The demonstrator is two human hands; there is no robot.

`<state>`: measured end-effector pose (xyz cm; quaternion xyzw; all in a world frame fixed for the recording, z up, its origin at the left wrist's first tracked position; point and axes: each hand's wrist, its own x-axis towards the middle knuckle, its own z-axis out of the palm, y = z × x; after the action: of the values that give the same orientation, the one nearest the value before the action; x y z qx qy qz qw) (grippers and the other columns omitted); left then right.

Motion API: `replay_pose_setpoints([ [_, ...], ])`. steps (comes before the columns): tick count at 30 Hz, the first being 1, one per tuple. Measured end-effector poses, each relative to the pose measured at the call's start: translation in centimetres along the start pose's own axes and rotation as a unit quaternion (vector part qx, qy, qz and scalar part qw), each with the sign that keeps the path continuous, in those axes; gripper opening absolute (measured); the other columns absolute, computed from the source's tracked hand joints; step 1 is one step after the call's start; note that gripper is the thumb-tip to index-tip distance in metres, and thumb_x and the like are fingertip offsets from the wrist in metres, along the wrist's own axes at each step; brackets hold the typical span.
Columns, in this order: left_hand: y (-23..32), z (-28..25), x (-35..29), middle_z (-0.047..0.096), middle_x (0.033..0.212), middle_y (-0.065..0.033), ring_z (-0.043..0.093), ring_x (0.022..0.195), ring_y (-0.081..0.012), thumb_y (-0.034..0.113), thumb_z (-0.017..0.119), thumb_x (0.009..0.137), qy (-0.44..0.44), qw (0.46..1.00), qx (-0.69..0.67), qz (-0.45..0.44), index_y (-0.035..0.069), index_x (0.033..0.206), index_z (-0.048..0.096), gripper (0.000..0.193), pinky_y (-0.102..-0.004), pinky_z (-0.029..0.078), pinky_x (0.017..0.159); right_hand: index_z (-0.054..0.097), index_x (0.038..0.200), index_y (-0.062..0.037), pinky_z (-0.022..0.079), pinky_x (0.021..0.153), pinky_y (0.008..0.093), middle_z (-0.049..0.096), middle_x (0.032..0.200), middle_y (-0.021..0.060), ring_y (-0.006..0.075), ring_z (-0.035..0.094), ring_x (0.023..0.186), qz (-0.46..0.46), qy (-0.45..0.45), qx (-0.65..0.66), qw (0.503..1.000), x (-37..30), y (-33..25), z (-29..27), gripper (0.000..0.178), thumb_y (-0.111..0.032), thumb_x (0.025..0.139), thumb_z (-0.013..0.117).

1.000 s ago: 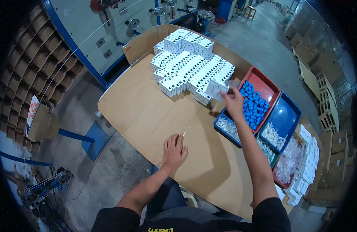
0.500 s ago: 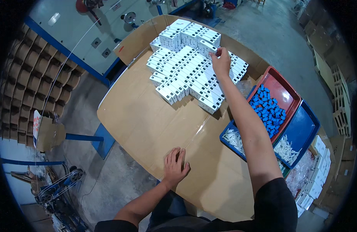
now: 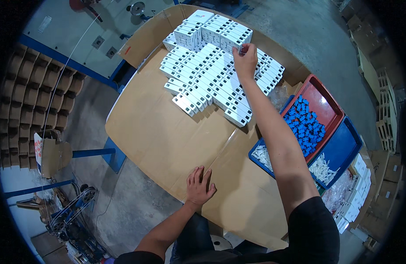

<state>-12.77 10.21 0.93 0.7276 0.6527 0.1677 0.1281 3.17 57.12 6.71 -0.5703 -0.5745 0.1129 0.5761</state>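
Observation:
My right hand [image 3: 245, 62] reaches over the rows of white rectangular plastic modules [image 3: 203, 70]. Its thumb and fingers are closed at the near end of a white module [image 3: 231, 43] in the raised second layer, and the fingers hide part of that module. Each module has small dark square openings near its ends. Nearer to me, my left hand [image 3: 200, 187] lies flat on the cardboard-covered table [image 3: 176, 141], fingers spread, holding nothing.
Right of my right forearm stand a red tray [image 3: 321, 99] with small blue parts [image 3: 304, 125] and a blue tray [image 3: 346, 141] with white slender pieces [image 3: 322, 169]. White boxes [image 3: 354, 202] lie beyond. Cardboard walls [image 3: 277, 50] rise along the far edge. Machinery [image 3: 73, 211] stands at lower left.
My right hand has shifted slightly up and left; the module at its fingers, earlier jutting from the raised layer, now sits in line with it. The left hand stays flat. The view has shifted slightly.

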Motion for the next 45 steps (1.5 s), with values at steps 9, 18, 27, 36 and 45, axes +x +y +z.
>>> replay_pose_setpoints([
  [9,0.2,0.2,0.2,0.047,0.146,-0.0155,0.041,0.138,-0.0372,0.035,0.066,0.082,0.015,1.000,-0.009,0.010,0.014,0.138,0.059,0.060,-0.0521,0.034,0.111,0.051,0.101,-0.0009,0.051,0.076,0.0415,0.057,0.099,0.0154,0.0318,0.061,0.089,-0.006,-0.016,-0.006,1.000,0.4,1.0,-0.8,0.042,-0.016,0.080,0.084],
  [18,0.6,-0.4,-0.4,0.046,0.145,-0.0185,0.041,0.137,-0.0392,0.030,0.067,0.083,0.010,1.000,-0.008,0.020,0.011,0.138,0.057,0.059,-0.0531,0.033,0.113,0.056,0.099,-0.0022,0.053,0.073,0.0397,0.061,0.093,0.0134,0.0282,0.063,0.080,-0.022,-0.024,0.055,0.998,-3.7,-0.4,-5.8,0.030,-0.010,0.081,0.079],
  [27,-0.2,0.7,-2.4,0.048,0.143,-0.0210,0.041,0.136,-0.0401,0.031,0.066,0.085,0.081,0.994,-0.007,0.069,0.007,0.139,0.054,0.060,-0.0515,0.032,0.113,0.069,0.103,0.0004,0.055,0.075,0.0351,0.073,0.090,0.0146,0.0257,0.070,0.080,0.003,-0.319,0.018,0.948,-17.9,-7.7,-22.2,0.024,-0.019,0.089,0.072],
  [36,0.7,1.3,-2.4,0.047,0.141,-0.0253,0.042,0.135,-0.0409,0.034,0.062,0.090,0.126,0.980,0.068,0.137,0.004,0.140,0.053,0.059,-0.0542,0.031,0.113,0.069,0.108,0.0008,0.053,0.072,0.0250,0.069,0.089,0.0051,0.0106,0.066,0.080,0.283,-0.211,0.162,0.921,-47.5,-18.4,-43.4,0.017,-0.012,0.097,0.069],
  [45,6.0,3.9,-18.6,0.038,0.149,-0.0281,0.034,0.141,-0.0428,0.040,0.063,0.094,0.084,0.986,-0.078,0.119,0.004,0.147,0.045,0.066,-0.0576,0.025,0.116,0.066,0.113,-0.0004,0.055,0.091,0.0351,0.071,0.106,0.0121,0.0251,0.068,0.098,0.236,-0.083,-0.118,0.961,-59.9,-16.8,-54.5,0.022,-0.008,0.093,0.069],
])
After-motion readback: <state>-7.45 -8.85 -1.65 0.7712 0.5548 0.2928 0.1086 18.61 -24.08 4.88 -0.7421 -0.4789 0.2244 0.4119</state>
